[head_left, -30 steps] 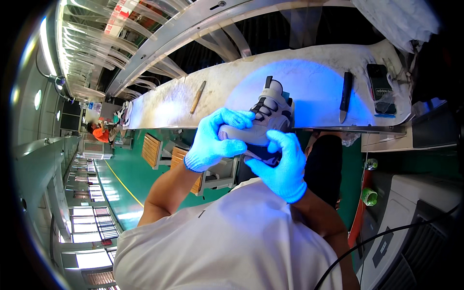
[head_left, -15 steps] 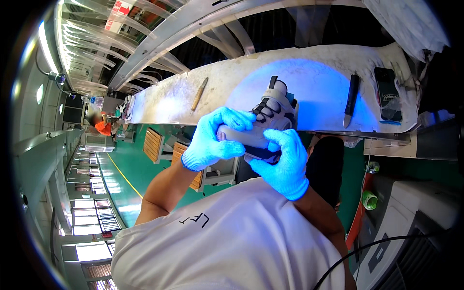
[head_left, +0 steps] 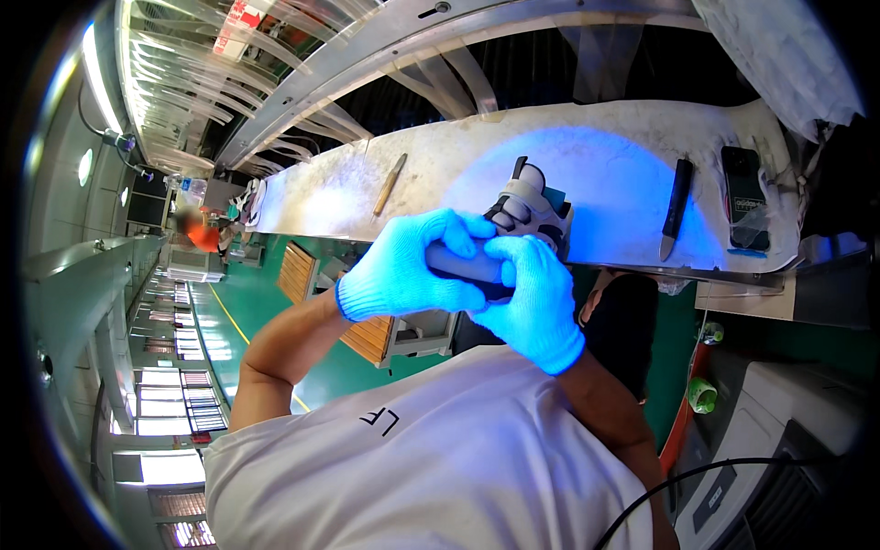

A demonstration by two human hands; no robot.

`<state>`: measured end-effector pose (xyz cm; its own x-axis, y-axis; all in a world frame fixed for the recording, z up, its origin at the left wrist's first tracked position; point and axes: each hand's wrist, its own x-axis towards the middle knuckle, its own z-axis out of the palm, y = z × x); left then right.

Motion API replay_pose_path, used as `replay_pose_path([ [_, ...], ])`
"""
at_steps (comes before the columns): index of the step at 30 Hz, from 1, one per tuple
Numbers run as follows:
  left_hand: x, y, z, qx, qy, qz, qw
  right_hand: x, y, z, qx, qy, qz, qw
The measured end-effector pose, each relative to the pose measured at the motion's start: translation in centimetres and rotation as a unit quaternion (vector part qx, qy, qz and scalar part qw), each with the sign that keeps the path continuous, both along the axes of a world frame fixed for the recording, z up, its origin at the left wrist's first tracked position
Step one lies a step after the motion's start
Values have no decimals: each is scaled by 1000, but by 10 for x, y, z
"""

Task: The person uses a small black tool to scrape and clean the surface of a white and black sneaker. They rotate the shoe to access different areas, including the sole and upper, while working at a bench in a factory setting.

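Note:
A grey and black sneaker [head_left: 522,213] is held between my gloved hands at the near edge of the bench, its laced side and heel pointing away from me. My left hand [head_left: 408,266] wraps round the toe end, thumb below and fingers over the top. My right hand [head_left: 534,302] grips the near right side of the shoe, its fingers bent over the toe area close to the left fingertips. Both knit gloves glow blue under the light. Most of the toe and sole is covered by the gloves.
On the pale bench top [head_left: 596,147] lie a black-handled knife [head_left: 677,206], a dark phone-like item [head_left: 744,197] and a slim wooden-handled tool [head_left: 390,183]. Slatted wooden seats [head_left: 295,273] stand beyond my left arm. A person in orange [head_left: 202,236] is far along the bench.
My left hand has slid further over the toe, and the right fingers have moved up and left, closer to it. The view has shifted slightly, lowering the bench in the picture.

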<state>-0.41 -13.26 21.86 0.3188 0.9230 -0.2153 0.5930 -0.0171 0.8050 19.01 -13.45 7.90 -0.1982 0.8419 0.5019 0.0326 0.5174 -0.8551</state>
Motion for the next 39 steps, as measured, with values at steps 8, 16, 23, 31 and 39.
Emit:
replay_pose_path([
  [8,1,18,4,-61,27,24,997,-5,-22,-34,-32,58,-114,991],
  [16,-4,31,7,-10,75,-68,995,4,-32,-39,-105,106,-66,987],
  [23,-16,40,-2,-4,22,-89,996,-2,-14,-48,-76,71,-63,993],
  [31,-29,56,-7,-17,-34,-93,995,-3,6,-46,-26,51,-75,995],
  [39,-50,79,-17,-36,-66,-136,988,-5,31,-46,-19,13,-51,998],
])
